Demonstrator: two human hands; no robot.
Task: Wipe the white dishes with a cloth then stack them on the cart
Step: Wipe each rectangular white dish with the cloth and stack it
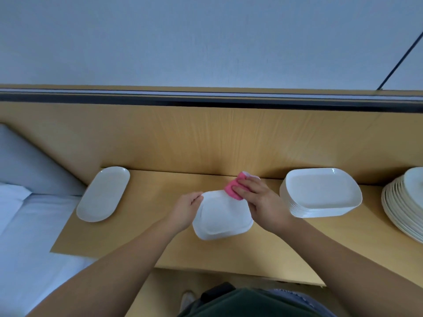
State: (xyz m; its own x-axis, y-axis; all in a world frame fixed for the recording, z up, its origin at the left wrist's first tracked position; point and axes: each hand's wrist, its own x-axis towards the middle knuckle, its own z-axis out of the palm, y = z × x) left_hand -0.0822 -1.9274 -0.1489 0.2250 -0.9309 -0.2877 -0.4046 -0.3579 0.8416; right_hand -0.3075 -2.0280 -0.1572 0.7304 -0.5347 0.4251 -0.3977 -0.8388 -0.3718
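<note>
Mid-wipe, over the middle of the worktop (160,243). Gripping the white dish (220,218) by its left rim with the left hand (186,208), fingers curled over the edge. Clamping the pink cloth (232,187) onto the far right corner with the right hand (258,202), fingers folded over the cloth and bunching it against the rim. Tipped toward the camera by the look of it, probably underside up. Hard to say whether resting on the worktop or lifted clear.

Risky from here: pushing hard at one corner against a grip on the opposite rim alone, so could well twist the dish out of the left fingers and knock it onto the wood. Could also swing the right wrist or forearm into the stack of square dishes (320,193) just beside, or the round plates (402,202) beyond. Well apart from the oval platter (103,194) on the left, so safe there. No sign of the cart in view; expecting a carry, and easy to lose something this smooth from a one-handed grip.
</note>
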